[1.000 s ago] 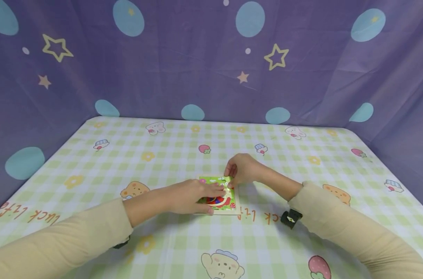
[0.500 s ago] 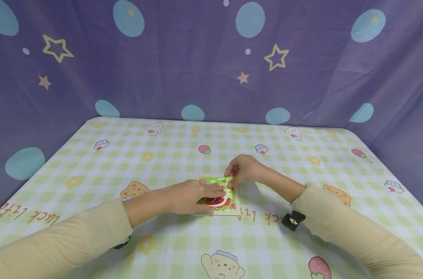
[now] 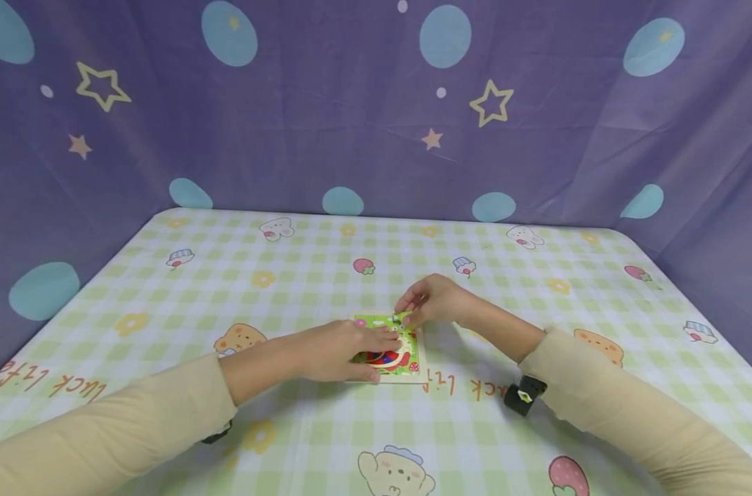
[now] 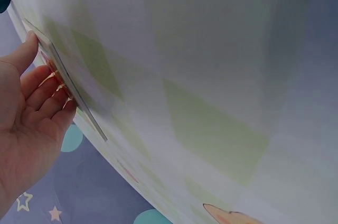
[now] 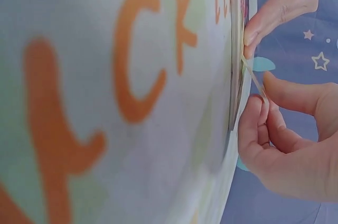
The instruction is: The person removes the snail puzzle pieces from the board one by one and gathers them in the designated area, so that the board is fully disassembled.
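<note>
A small square picture puzzle (image 3: pixel 415 355) in a pale wooden frame lies on the table, with green, red and blue printing. My left hand (image 3: pixel 335 350) rests across its left part, fingers extended over the picture and thumb at the near edge. It hides much of the puzzle. At the far right corner my right hand (image 3: pixel 438 300) pinches a thin puzzle piece (image 5: pixel 255 78) between thumb and fingers. In the right wrist view this piece is tilted up from the board, its lower end close to the left hand's fingertips. The left wrist view shows the frame's edge (image 4: pixel 79 100) beside the left fingers.
A green-and-white checked tablecloth (image 3: pixel 276 427) with printed bears, fruit and lettering covers the table. Behind it hangs a purple curtain (image 3: pixel 351 124) with stars and blue ovals. A black wrist strap (image 3: pixel 524 395) is on the right sleeve.
The right hand's fingertips have shifted slightly left along the far right corner of the puzzle, and the piece's angle there differs a little. The left hand has stayed in place.
</note>
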### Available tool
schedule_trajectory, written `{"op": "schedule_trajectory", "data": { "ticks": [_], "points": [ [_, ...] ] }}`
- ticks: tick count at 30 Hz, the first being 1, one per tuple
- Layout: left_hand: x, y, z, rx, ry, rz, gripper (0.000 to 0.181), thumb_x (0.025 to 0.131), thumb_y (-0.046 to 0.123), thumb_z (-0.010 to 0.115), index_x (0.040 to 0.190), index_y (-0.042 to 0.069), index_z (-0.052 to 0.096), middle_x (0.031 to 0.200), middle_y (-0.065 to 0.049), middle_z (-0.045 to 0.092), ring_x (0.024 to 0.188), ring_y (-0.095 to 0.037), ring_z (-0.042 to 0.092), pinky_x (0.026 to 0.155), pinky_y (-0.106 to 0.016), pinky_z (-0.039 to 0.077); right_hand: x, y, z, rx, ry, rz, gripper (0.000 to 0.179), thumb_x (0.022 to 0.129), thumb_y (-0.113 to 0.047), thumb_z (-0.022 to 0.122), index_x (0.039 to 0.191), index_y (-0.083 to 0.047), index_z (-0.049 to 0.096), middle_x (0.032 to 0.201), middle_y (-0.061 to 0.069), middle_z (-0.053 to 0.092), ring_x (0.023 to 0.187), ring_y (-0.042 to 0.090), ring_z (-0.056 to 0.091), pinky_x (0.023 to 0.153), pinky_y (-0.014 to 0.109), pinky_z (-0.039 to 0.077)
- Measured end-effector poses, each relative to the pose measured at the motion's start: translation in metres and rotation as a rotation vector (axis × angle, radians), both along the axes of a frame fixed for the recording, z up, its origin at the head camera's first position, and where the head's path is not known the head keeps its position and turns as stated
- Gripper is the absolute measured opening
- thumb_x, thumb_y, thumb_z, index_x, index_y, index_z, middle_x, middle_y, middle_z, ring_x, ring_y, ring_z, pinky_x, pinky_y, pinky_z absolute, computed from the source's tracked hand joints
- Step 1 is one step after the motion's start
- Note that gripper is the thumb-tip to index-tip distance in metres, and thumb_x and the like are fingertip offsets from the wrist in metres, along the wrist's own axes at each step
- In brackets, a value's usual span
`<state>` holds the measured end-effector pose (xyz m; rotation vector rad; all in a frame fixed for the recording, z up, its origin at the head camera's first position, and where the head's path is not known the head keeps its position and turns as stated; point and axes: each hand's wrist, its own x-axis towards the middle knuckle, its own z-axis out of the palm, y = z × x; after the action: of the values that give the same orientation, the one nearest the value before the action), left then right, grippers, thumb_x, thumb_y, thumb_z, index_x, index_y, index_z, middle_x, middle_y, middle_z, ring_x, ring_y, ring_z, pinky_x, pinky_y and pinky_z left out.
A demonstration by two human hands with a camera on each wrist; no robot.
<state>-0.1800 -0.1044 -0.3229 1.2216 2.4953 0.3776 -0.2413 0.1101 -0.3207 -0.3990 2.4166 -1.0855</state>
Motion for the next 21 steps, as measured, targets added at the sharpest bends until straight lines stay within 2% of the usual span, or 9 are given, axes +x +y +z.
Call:
{"op": "schedule_trajectory", "data": {
  "ticks": [4, 9, 17, 21],
  "points": [
    [0.000, 0.000, 0.000, -0.003, 0.002, 0.001, 0.058, 0.093, 0.036, 0.061, 0.145, 0.015, 0.044, 0.152, -0.001, 0.040, 0.144, -0.019, 0.036, 0.117, -0.046, 0.034, 0.002, 0.000, -0.001, -0.061, -0.056, -0.057, 0.025, 0.078, -0.003, 0.076, 0.102, -0.002, 0.071, 0.088, 0.001, 0.067, 0.082, 0.011, 0.057, 0.070, 0.017, 0.047],
    [0.001, 0.000, -0.001, 0.001, 0.001, 0.005, 0.058, 0.094, 0.037, 0.060, 0.145, 0.016, 0.043, 0.153, -0.003, 0.039, 0.144, -0.020, 0.036, 0.117, -0.046, 0.033, 0.004, 0.000, -0.004, -0.124, -0.089, -0.089, 0.030, 0.077, 0.000, 0.075, 0.106, 0.000, 0.070, 0.092, 0.003, 0.071, 0.083, 0.009, 0.060, 0.071, 0.017, 0.048],
    [0.001, -0.001, -0.001, 0.001, 0.008, -0.004, 0.059, 0.094, 0.037, 0.059, 0.146, 0.016, 0.042, 0.153, -0.002, 0.039, 0.143, -0.019, 0.036, 0.117, -0.047, 0.034, 0.005, 0.009, -0.007, -0.107, -0.058, -0.147, 0.031, 0.075, -0.003, 0.077, 0.106, -0.001, 0.072, 0.089, 0.003, 0.072, 0.078, 0.008, 0.060, 0.068, 0.017, 0.050],
    [0.000, -0.001, -0.001, 0.002, 0.001, -0.010, 0.059, 0.094, 0.037, 0.059, 0.146, 0.015, 0.042, 0.154, -0.002, 0.037, 0.144, -0.019, 0.035, 0.117, -0.046, 0.034, 0.004, 0.018, -0.010, -0.110, -0.081, -0.190, 0.030, 0.075, -0.003, 0.078, 0.104, -0.001, 0.072, 0.084, 0.000, 0.070, 0.077, 0.008, 0.061, 0.069, 0.018, 0.051]
  ]
}}
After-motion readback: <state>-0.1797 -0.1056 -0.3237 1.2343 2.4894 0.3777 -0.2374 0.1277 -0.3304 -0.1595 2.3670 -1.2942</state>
